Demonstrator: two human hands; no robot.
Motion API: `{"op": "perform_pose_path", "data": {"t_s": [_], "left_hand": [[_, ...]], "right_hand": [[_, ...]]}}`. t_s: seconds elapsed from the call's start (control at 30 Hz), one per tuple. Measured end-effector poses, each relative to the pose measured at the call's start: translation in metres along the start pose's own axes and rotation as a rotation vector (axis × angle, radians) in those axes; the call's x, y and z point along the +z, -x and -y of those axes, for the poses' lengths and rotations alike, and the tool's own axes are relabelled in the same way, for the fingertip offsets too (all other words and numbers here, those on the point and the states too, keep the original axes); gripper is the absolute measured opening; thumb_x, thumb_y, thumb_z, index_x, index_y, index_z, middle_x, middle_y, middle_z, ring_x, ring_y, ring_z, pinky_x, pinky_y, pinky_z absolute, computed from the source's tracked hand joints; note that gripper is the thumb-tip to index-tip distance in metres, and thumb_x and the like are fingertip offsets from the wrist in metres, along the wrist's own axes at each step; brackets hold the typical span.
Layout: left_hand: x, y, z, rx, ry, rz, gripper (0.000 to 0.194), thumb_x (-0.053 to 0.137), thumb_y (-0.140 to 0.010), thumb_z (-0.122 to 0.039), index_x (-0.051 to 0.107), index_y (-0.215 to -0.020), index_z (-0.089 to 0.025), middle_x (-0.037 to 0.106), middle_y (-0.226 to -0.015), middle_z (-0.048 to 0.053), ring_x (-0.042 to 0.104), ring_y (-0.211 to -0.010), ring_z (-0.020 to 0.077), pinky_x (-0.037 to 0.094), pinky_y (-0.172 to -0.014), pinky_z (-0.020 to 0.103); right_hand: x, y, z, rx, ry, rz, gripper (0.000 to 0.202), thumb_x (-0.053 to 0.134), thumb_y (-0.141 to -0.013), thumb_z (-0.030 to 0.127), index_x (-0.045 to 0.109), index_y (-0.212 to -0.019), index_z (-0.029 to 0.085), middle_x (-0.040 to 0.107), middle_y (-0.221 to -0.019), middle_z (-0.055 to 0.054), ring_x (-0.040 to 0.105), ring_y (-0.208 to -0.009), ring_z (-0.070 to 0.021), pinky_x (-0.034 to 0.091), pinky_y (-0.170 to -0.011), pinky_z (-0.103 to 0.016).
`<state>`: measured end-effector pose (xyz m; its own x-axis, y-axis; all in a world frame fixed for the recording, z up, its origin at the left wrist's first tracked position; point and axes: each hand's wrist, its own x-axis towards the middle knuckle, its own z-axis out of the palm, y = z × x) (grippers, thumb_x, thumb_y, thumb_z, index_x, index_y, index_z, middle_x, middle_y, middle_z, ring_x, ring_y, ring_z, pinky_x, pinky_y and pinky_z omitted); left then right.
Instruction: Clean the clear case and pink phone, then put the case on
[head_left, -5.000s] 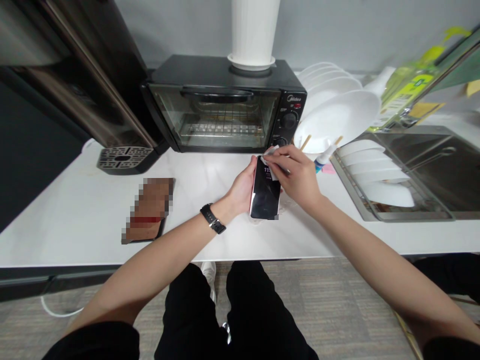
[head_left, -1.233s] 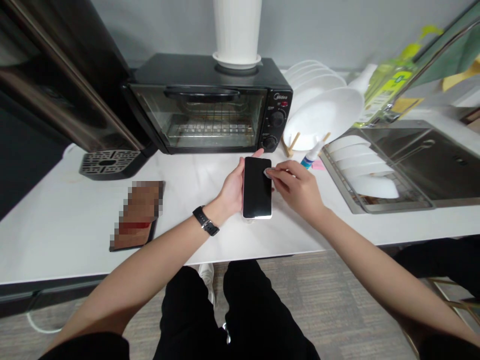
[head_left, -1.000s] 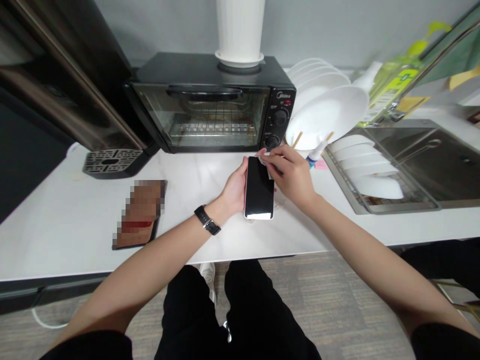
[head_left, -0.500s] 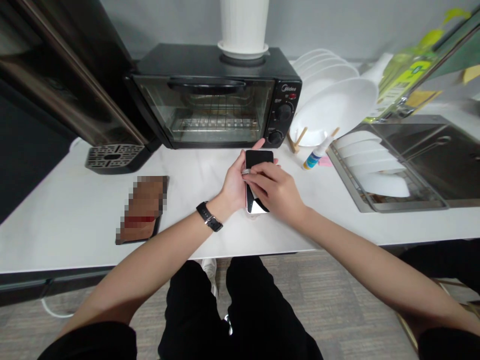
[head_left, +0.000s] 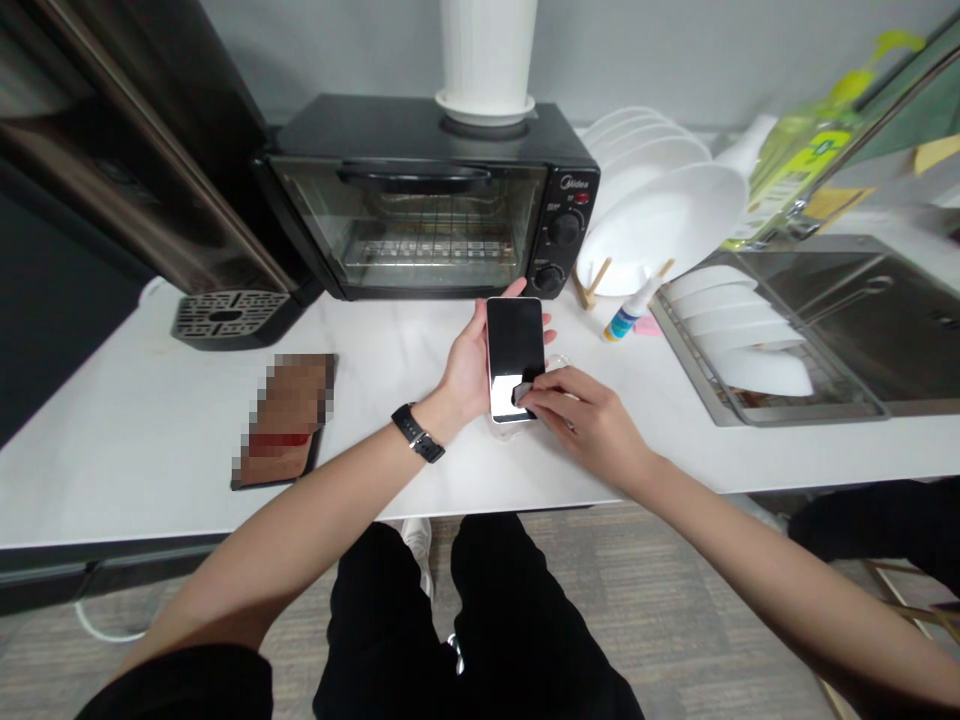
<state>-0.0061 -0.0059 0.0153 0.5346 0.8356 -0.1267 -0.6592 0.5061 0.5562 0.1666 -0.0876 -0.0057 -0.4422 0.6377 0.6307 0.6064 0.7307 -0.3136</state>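
Observation:
A white-edged smartphone (head_left: 514, 335) with a dark screen rests in my left hand (head_left: 466, 372), whose thumb lies along its left edge and whose fingertips show past the right edge. My right hand (head_left: 589, 410) pinches a small greyish cloth-like piece (head_left: 521, 394) against the lower part of the screen. Most of that piece is hidden by the fingers. A bright reflection shows on the screen near it. Something clear and plastic-like (head_left: 559, 361) sticks out beside and below the phone, just above the white counter (head_left: 390, 400).
A black toaster oven (head_left: 435, 230) stands behind my hands with a white pot (head_left: 487, 60) on top. To the right are a small spray bottle (head_left: 630, 312), upright white plates (head_left: 667, 220) and a sink rack (head_left: 765, 400). At the left lies a flat, blurred-out dark-edged object (head_left: 289, 420).
My right hand has slid down and to the right over the phone, from the screen's upper left to its lower part, uncovering most of the screen. My left hand has stayed almost still.

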Motion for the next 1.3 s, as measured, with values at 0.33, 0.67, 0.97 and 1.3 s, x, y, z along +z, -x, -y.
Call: {"op": "perform_pose_path", "data": {"t_s": [0.33, 0.67, 0.97, 1.3], "left_hand": [[-0.001, 0.001, 0.004, -0.047, 0.055, 0.011, 0.057, 0.031, -0.112, -0.054, 0.053, -0.159, -0.030, 0.079, -0.096, 0.004, 0.072, -0.074, 0.0180, 0.060, -0.078, 0.034], [0.002, -0.003, 0.010, -0.165, 0.153, -0.064, 0.048, 0.038, -0.112, -0.049, 0.066, -0.139, -0.021, 0.080, -0.105, 0.007, 0.078, -0.095, 0.0251, 0.061, -0.089, 0.040], [0.005, 0.003, 0.002, -0.083, 0.110, 0.008, 0.053, 0.031, -0.113, -0.048, 0.058, -0.154, -0.027, 0.078, -0.101, 0.004, 0.077, -0.094, 0.0195, 0.060, -0.094, 0.035], [-0.002, -0.001, -0.004, 0.020, 0.040, -0.034, 0.058, 0.032, -0.111, -0.057, 0.049, -0.161, -0.036, 0.079, -0.109, 0.008, 0.075, -0.114, 0.0309, 0.063, -0.086, 0.041]], "right_hand": [[-0.005, -0.035, -0.046, 0.050, 0.150, -0.129, 0.023, 0.057, -0.106, 0.024, 0.079, -0.107, 0.025, 0.074, -0.101, -0.009, 0.070, -0.094, -0.0232, 0.060, -0.082, -0.041], [0.010, -0.074, -0.041, 0.076, 0.066, -0.208, 0.021, 0.060, -0.104, 0.023, 0.081, -0.105, 0.025, 0.075, -0.103, -0.008, 0.072, -0.097, -0.0230, 0.062, -0.087, -0.041], [0.025, -0.058, -0.019, 0.068, -0.042, -0.154, 0.019, 0.061, -0.104, 0.021, 0.080, -0.106, 0.024, 0.076, -0.106, -0.006, 0.073, -0.099, -0.0206, 0.063, -0.088, -0.038], [0.014, 0.001, 0.012, -0.048, -0.058, -0.014, 0.017, 0.062, -0.103, 0.016, 0.078, -0.107, 0.020, 0.076, -0.103, -0.010, 0.074, -0.093, -0.0193, 0.066, -0.079, -0.033]]}}
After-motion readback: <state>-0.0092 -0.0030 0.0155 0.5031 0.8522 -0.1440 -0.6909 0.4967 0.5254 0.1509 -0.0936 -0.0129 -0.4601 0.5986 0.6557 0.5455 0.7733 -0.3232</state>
